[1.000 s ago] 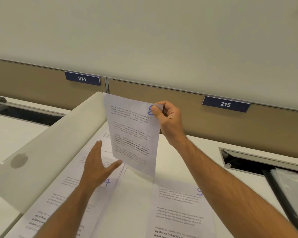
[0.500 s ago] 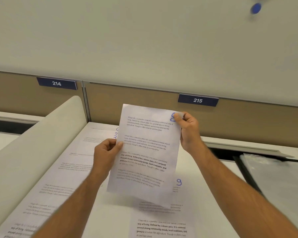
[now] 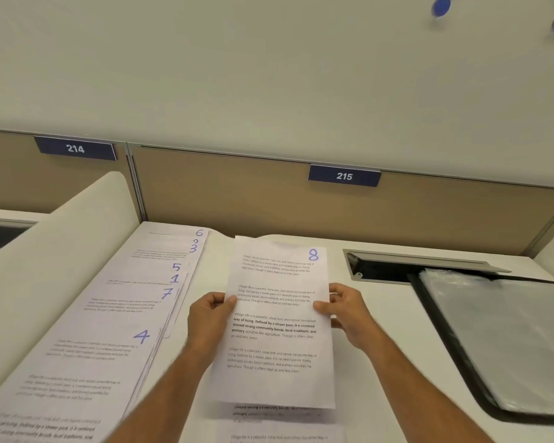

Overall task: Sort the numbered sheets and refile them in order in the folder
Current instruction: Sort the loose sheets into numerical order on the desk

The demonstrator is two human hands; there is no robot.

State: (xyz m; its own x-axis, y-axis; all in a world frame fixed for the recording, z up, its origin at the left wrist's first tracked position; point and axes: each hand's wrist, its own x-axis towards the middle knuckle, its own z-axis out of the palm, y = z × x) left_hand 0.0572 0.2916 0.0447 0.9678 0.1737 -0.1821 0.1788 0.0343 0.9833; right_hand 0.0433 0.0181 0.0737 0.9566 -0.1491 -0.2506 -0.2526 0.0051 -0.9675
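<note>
The sheet marked 8 [image 3: 277, 327] is held just above the white desk, facing me. My left hand [image 3: 209, 318] pinches its left edge and my right hand [image 3: 344, 310] pinches its right edge. Beneath its lower end another printed sheet [image 3: 279, 417] lies flat, its number hidden. To the left, a fanned row of sheets [image 3: 115, 321] shows the numbers 6, 3, 5, 1, 7 and 4. The open black folder with clear sleeves [image 3: 506, 340] lies on the desk at the right.
A curved cream divider [image 3: 45, 273] rises along the left of the fanned sheets. A brown partition with plates 214 [image 3: 75, 149] and 215 [image 3: 344, 176] closes the back. A cable slot [image 3: 384, 266] opens in the desk behind the folder.
The sheet marked 8 has come down from raised height toward the desk over the sheet marked 9. My left hand took its left edge; my right hand slid from the top corner to mid-edge.
</note>
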